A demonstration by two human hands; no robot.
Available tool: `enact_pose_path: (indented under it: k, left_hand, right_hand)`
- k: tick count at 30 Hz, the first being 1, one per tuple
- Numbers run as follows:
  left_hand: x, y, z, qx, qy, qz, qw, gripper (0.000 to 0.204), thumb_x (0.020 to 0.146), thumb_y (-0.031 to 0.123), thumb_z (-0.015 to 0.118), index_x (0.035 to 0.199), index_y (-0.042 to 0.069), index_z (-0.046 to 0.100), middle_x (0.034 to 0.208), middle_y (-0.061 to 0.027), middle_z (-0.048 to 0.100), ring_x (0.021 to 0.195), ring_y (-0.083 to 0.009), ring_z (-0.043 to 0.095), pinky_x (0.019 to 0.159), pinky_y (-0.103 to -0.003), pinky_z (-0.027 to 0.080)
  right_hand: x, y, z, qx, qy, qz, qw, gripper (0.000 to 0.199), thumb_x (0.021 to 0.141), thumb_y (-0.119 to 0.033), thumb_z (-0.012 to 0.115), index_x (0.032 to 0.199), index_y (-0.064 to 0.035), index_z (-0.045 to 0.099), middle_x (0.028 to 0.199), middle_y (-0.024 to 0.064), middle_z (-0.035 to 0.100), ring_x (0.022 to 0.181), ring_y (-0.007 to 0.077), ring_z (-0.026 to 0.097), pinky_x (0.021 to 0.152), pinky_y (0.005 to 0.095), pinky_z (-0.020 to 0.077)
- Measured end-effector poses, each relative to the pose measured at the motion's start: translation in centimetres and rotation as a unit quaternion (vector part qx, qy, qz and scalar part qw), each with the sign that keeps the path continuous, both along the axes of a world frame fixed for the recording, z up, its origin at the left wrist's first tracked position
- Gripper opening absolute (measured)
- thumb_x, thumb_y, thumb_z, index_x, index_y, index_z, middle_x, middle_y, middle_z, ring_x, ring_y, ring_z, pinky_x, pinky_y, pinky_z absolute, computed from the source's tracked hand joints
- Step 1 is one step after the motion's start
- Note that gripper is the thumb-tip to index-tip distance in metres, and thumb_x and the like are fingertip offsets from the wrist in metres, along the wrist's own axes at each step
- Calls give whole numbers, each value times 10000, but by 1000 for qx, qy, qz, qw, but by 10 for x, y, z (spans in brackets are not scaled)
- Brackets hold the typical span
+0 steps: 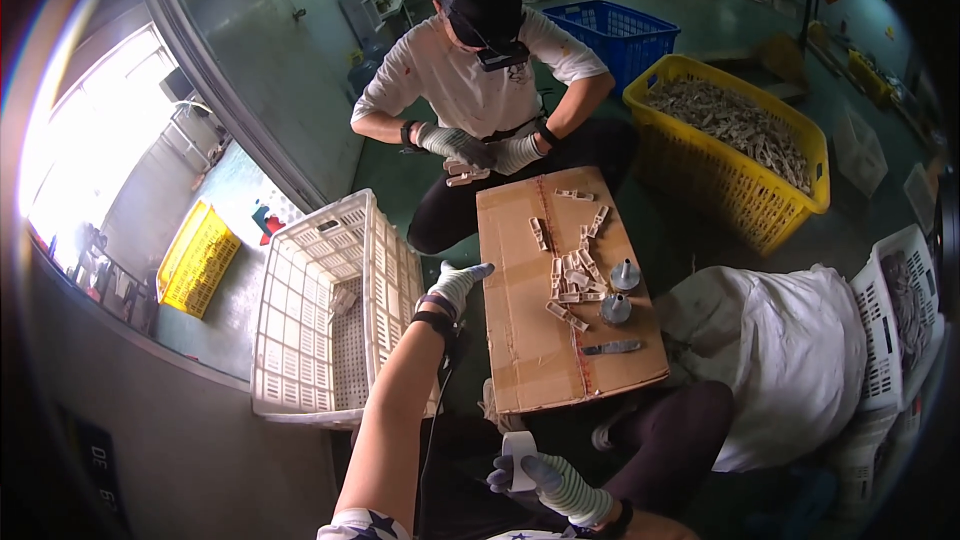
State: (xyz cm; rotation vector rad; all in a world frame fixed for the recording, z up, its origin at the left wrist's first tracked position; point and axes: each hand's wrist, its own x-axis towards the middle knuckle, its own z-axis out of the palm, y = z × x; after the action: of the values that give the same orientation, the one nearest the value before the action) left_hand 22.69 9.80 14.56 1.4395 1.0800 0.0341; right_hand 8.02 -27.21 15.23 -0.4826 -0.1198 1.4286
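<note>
My left hand [456,287], in a striped work glove, is held out at the left edge of a cardboard box [515,330]. Its fingers are apart, with nothing seen in them. Low in the view, my right hand [562,490], gloved too, grips a smooth white plastic piece [519,461] upright between thumb and fingers. On the cardboard lies a loose pile of beige plastic pieces [577,278], a few scattered farther off. Beside them stand two grey metal funnel-shaped parts [625,276], and a flat grey blade-like tool [611,348] lies nearer to me.
A white plastic crate [375,240] with a few pieces inside stands left. Opposite, a person [475,80] handles beige pieces in gloved hands. A yellow crate [740,210] full of pieces, a blue crate [612,40] and a white sack [770,350] stand right.
</note>
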Motion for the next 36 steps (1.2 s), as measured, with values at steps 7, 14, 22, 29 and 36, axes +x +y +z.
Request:
enact_pose_path:
  k: [7, 14, 22, 29, 36]
  left_hand:
    - [-1, -13, 14, -7, 13, -18, 1000, 1247, 652, 417, 846, 1510, 118, -7, 1552, -172, 170, 1435, -318, 139, 1139, -485, 119]
    - [1, -19, 20, -6, 23, -18, 1000, 1255, 651, 473, 833, 1510, 112, -7, 1562, -158, 150, 1443, -310, 110, 1143, -480, 104]
    - [1, -18, 8, -5, 33, -13, 999, 1273, 632, 460, 848, 1513, 118, -5, 1547, -206, 153, 1433, -343, 150, 1136, -467, 196]
    - [-3, -28, 19, -29, 29, -32, 999, 1264, 658, 532, 796, 1511, 149, -55, 1580, -146, 71, 1454, -317, 48, 1150, -474, 55]
    - [-3, -31, 16, -15, 37, -27, 999, 1260, 655, 512, 806, 1512, 131, -36, 1577, -160, 62, 1453, -306, 63, 1144, -478, 99]
  right_hand:
    - [1, -3, 2, -17, -22, 41, 999, 470, 958, -367, 541, 1194, 39, 546, 1053, 119, 655, 999, 210, 639, 925, 336, 494]
    - [8, -9, 1, -26, -12, 29, 999, 490, 942, -379, 562, 1177, 51, 554, 1045, 136, 650, 989, 232, 643, 923, 364, 499]
    - [2, -15, 13, -19, -65, -10, 998, 407, 925, -190, 618, 1255, 3, 480, 1006, 104, 647, 945, 198, 646, 881, 330, 519]
    - [5, -19, 20, -49, -73, -3, 996, 341, 905, -129, 645, 1214, -39, 536, 985, 71, 676, 918, 145, 640, 856, 258, 495]
    - [3, -21, 2, -22, -72, -12, 997, 368, 924, -128, 608, 1253, -13, 492, 1037, 105, 644, 956, 199, 646, 899, 356, 516]
